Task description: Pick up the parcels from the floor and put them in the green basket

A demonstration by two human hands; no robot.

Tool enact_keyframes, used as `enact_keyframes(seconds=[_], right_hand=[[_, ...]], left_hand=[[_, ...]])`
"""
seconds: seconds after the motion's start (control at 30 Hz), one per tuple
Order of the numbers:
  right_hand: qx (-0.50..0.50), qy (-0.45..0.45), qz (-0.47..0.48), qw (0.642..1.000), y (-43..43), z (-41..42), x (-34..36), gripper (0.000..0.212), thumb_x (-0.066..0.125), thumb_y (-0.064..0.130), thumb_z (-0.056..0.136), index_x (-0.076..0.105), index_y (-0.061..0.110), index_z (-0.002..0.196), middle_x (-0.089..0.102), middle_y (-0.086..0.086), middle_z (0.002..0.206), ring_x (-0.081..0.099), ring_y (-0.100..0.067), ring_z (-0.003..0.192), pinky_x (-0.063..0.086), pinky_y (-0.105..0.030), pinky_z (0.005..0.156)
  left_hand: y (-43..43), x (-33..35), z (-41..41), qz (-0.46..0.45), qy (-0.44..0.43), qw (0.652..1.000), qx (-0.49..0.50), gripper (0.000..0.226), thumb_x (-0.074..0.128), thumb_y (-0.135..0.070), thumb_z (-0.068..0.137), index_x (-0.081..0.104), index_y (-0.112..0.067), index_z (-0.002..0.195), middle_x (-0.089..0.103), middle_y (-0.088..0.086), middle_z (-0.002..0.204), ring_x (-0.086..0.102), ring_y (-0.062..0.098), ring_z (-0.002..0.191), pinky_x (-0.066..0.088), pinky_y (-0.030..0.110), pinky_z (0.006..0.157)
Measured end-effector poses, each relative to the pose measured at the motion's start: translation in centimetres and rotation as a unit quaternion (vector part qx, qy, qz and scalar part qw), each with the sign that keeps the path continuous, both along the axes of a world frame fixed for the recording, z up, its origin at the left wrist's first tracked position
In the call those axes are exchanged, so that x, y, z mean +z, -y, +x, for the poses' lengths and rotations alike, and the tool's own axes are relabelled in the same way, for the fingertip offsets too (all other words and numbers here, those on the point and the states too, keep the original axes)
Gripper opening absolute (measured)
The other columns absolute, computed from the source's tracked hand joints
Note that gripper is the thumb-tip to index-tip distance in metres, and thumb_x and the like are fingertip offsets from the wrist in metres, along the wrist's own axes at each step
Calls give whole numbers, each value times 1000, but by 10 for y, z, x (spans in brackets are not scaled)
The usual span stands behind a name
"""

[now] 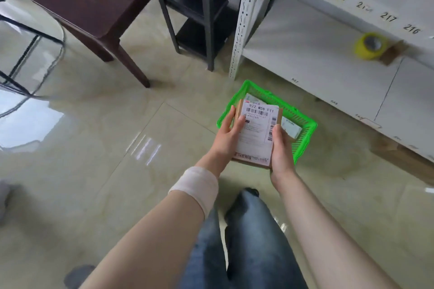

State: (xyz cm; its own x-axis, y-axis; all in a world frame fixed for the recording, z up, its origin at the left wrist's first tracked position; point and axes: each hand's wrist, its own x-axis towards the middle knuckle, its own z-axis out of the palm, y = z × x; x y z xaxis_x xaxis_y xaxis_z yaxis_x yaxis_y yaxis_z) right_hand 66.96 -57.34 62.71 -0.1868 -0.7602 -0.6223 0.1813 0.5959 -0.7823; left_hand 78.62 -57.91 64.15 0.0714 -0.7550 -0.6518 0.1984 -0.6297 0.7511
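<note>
Held out ahead, the left hand (226, 135) and right hand (281, 148) grip opposite sides of one parcel (257, 131), thumbs on top, the left wrist (195, 185) wrapped.
</note>
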Motion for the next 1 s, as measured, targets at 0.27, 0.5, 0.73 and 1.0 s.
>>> enact_keyframes(seconds=[0.27,0.5,0.73,1.0], right_hand=[[-58,6,41,997,29,-15,-12,67,54,61,70,54,19,123,65,-8,122,63,-26,111,48,-53,97],[-98,44,52,993,68,-32,-62,47,46,47,92,47,21,131,64,-5,124,65,-21,107,53,-46,91],[-94,91,61,990,115,-33,-292,65,44,57,78,46,26,134,62,0,129,62,-19,114,52,-45,92],[-44,99,51,993,143,-36,-501,91,57,72,63,34,35,143,56,6,137,60,-14,118,52,-39,92]], left_hand=[[44,-3,-14,44,-23,997,-56,57,48,-35,93,27,-27,146,59,8,126,61,13,90,52,9,61],[99,-64,-31,59,-17,991,-116,57,47,-37,93,27,-28,145,60,8,122,62,13,88,54,20,73],[158,-294,-40,90,33,986,-138,61,53,-42,88,30,-27,143,50,4,138,58,16,112,49,29,95],[191,-495,-40,84,34,980,-179,59,46,-40,92,24,-29,146,51,5,138,55,21,120,45,37,102]])
